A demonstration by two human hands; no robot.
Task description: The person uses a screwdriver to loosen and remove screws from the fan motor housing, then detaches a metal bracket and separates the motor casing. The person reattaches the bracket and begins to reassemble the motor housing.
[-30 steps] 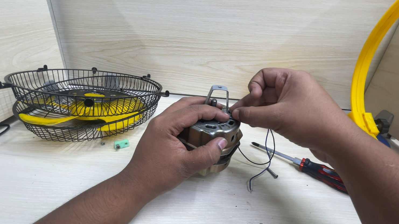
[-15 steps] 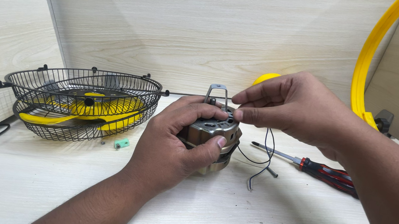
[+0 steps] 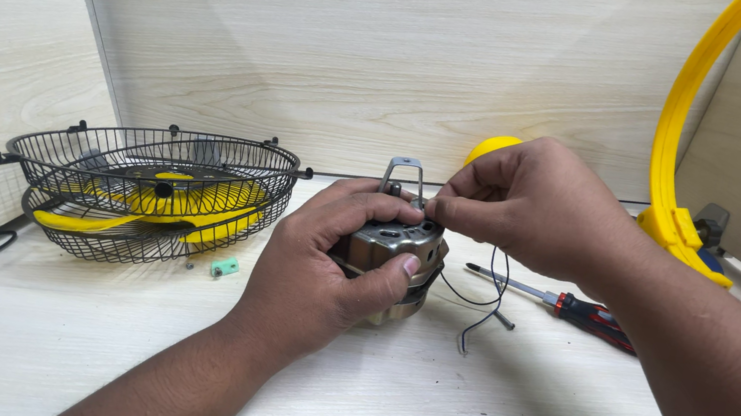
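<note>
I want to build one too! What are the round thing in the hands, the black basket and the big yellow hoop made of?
Round motor: looks like bare metal, grey and dully shiny with a glint.
Black basket: seemingly thin metal wire, coated black; you can see through the ribs.
Yellow hoop: probably plastic, smooth, evenly bright yellow.
Left hand grips the motor; right hand pinches at its top.

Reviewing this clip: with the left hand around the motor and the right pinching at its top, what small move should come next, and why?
Probably keep the left hand steadying the fan motor while the right hand works its pinch at the metal bracket; the screwdriver lies unused beside it.
</note>
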